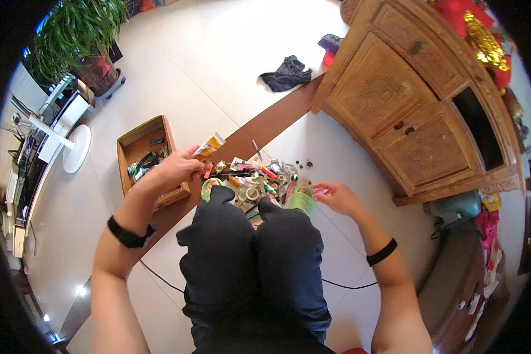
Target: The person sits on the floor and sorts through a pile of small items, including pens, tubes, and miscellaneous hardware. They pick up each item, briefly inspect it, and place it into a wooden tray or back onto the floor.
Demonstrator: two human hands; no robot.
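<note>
We could not see the lower end of the yellow-and-white tube [211,146], covered by the fingers of the left hand [184,165], nor tell what the small pale pink thing [321,190] at the fingertips of the right hand [338,197] was. Many pieces in the pile [252,192] were too small for us to name, and the dark trouser legs [224,259] hid its near edge and much of the green slippers [302,202]. We lost part of the wooden drawer [138,143] behind the left forearm [141,199], while the upper edge cut off the leafy plant [76,38].
</note>
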